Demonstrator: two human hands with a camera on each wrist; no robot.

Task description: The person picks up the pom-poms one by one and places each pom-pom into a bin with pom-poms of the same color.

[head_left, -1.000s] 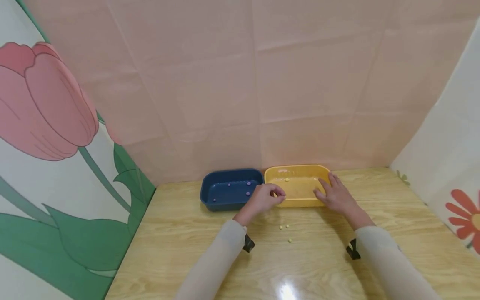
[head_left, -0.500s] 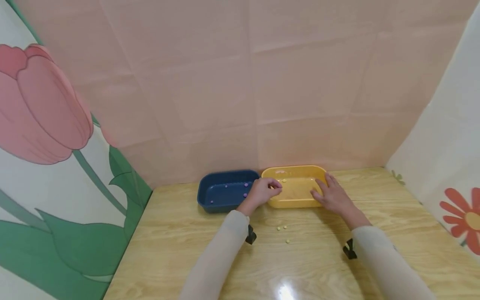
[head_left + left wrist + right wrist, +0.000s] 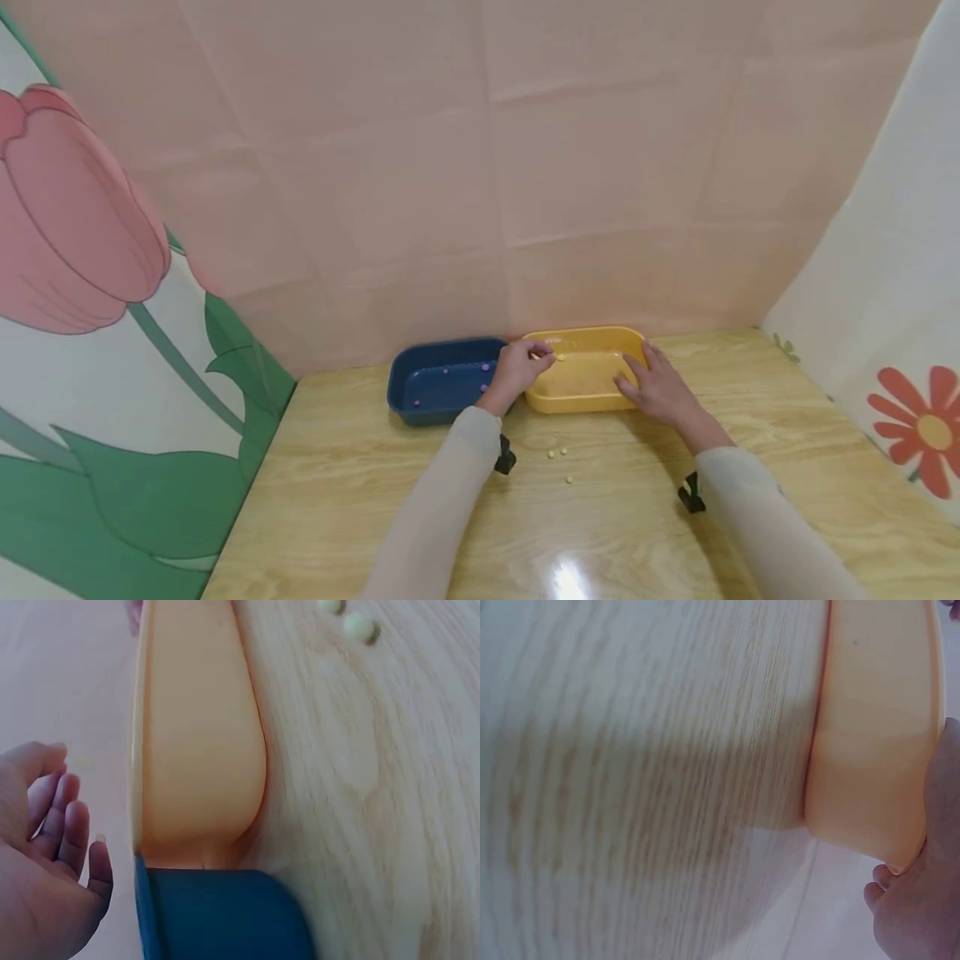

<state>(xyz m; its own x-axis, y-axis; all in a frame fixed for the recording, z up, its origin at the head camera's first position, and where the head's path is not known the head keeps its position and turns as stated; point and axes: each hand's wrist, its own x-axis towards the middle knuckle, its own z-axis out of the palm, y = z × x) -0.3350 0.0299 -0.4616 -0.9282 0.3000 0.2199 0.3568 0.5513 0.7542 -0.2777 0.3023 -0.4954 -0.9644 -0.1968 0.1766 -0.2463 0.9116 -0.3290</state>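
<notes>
My left hand (image 3: 517,368) is over the left part of the yellow tray (image 3: 581,403), thumb and index fingertips drawn together. A tiny pale yellow bead shows faintly at those tips in the left wrist view, where the left hand (image 3: 37,847) is beyond the tray's rim. Another yellow bead (image 3: 561,357) lies inside the tray, close to the fingertips. At the tray's right end my right hand (image 3: 660,387) holds the rim, with thumb and a finger on the inner side. In the right wrist view, fingertips (image 3: 881,881) curl past the tray's corner.
A dark blue tray (image 3: 427,415) adjoins the yellow one on its left and holds several purple beads (image 3: 486,367). Three yellow beads (image 3: 564,452) lie on the wooden table (image 3: 337,500) in front. A pink cloth backdrop (image 3: 375,208) rises behind the trays.
My left hand has moved farther back over the yellow tray, its pinch kept. My right hand stays at the tray's right end. The head view has shifted slightly.
</notes>
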